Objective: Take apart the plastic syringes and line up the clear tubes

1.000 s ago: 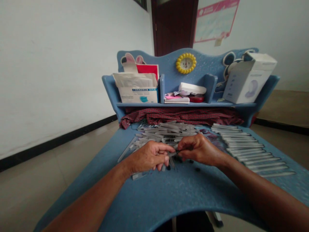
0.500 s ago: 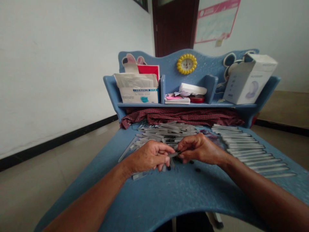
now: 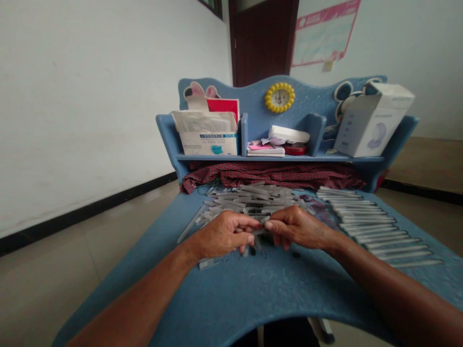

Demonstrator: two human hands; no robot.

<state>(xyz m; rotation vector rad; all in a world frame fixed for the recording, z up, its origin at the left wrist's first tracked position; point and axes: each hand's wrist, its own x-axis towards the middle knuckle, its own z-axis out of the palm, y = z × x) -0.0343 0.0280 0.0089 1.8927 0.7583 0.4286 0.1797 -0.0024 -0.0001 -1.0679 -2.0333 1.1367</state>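
Note:
My left hand (image 3: 226, 234) is closed in a pinch on a short translucent pen cap (image 3: 258, 232). Facing it, my right hand (image 3: 298, 227) has thumb and forefinger pressed together at the cap's right end; whatever lies between those fingertips is too small to make out. Behind both hands spreads a loose pile of translucent pen parts (image 3: 253, 194). Under the fingers lie more of these parts, partly hidden, and small black pieces (image 3: 296, 254).
At the right, several pens (image 3: 376, 225) lie in a slanted row on the blue desk (image 3: 231, 299). A red checked cloth (image 3: 271, 173) lies below the shelf, which holds a mask box (image 3: 208, 142), papers (image 3: 265, 151) and a white box (image 3: 372, 120).
My right hand has rolled over at the cap's end, its thumb now uppermost and the dark tip there covered. The left hand stays nearly still.

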